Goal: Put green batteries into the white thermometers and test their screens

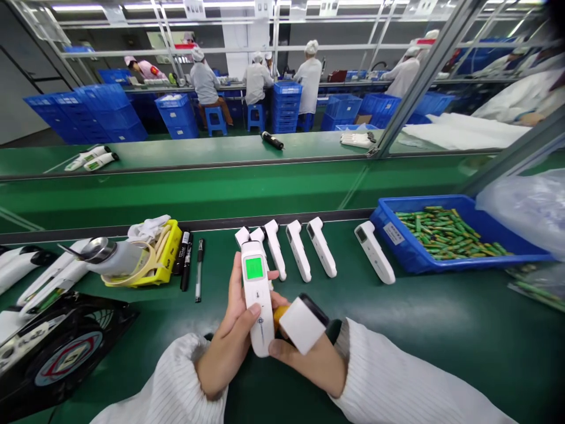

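Note:
My left hand (232, 338) is wrapped round a white infrared thermometer (259, 306), its thumb on the front below a screen lit green. My right hand (311, 356) holds an object with a white square end (303, 324), a black edge and a yellow part (279, 315); its exact kind does not show. The right thumb touches the thermometer's lower end, and some right fingers are hidden behind it. Beyond my hands lie several more white thermometers in a row, among them one (321, 247) at the centre and one (374, 252) apart to the right.
A blue bin (415, 265) of green batteries stands at right. On the left are a yellow basket (174, 253), pens (199, 271), a white cup (117, 259), a black fan-like device (66, 359) and more thermometer bodies. A green conveyor belt (198, 191) runs beyond; people work farther back.

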Action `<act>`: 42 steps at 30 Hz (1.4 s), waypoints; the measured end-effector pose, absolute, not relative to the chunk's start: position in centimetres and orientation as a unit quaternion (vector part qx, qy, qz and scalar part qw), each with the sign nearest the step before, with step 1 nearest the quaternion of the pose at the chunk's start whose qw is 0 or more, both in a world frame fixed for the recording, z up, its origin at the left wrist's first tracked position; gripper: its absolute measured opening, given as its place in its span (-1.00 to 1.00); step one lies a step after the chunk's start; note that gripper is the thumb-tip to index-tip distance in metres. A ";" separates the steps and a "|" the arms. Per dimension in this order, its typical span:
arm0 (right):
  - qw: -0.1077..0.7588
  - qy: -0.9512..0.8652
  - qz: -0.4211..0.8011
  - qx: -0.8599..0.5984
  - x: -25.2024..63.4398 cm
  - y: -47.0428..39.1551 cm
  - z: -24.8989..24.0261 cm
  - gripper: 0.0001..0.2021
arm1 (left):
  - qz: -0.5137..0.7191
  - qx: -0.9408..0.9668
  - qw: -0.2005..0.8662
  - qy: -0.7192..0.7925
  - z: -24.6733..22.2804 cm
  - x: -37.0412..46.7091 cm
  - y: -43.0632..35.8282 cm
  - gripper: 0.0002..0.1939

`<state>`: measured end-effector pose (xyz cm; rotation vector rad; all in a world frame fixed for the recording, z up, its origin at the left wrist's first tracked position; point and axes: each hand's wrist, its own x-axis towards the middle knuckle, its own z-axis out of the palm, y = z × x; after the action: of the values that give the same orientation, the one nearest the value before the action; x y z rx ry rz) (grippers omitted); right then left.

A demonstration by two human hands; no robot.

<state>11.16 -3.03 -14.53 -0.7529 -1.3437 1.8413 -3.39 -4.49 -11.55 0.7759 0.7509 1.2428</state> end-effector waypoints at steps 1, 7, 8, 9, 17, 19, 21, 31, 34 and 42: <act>0.363 -0.540 0.702 -0.291 11.1 -3.2 -14.5 -0.55 | 0.550 0.347 0.683 0.332 -11.6 -3.3 -4.6 -0.26; 0.342 -0.520 0.680 -0.387 11.3 -3.9 -14.9 -0.53 | 0.535 0.382 0.678 0.329 -12.0 -3.5 -5.0 -0.29; 0.338 -0.505 0.688 -0.396 11.3 -3.9 -15.0 -0.50 | 0.533 0.387 0.674 0.336 -12.0 -3.5 -5.1 -0.30; 0.336 -0.496 0.696 -0.395 11.3 -3.9 -15.0 -0.48 | 0.533 0.393 0.669 0.339 -12.1 -3.6 -5.1 -0.30; 0.374 -0.480 0.745 -0.273 10.8 -4.0 -14.5 -0.53 | 0.542 0.409 0.657 0.328 -12.1 -3.1 -5.3 -0.29; 0.368 -0.476 0.755 -0.260 10.8 -3.7 -14.6 -0.51 | 0.540 0.407 0.654 0.339 -12.2 -3.1 -5.2 -0.28; 0.335 -0.476 0.768 -0.268 11.0 -3.3 -14.6 -0.58 | 0.538 0.404 0.644 0.365 -12.5 -3.2 -5.0 -0.29; 0.320 -0.514 0.725 -0.328 12.4 -1.9 -13.3 -0.59 | 0.585 0.356 0.613 0.394 -12.5 -4.4 -3.6 -0.23; 0.305 -0.533 0.686 -0.390 12.6 -1.7 -13.6 -0.55 | 0.599 0.370 0.591 0.393 -12.7 -4.3 -3.6 -0.25; 0.287 -0.619 0.607 -0.407 13.0 -1.0 -14.0 -0.47 | 0.605 0.371 0.569 0.416 -12.8 -4.2 -3.6 -0.30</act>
<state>13.00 -1.02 -13.97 -1.0882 -1.6540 1.6214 -4.15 -3.61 -12.79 0.8718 0.9775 1.4203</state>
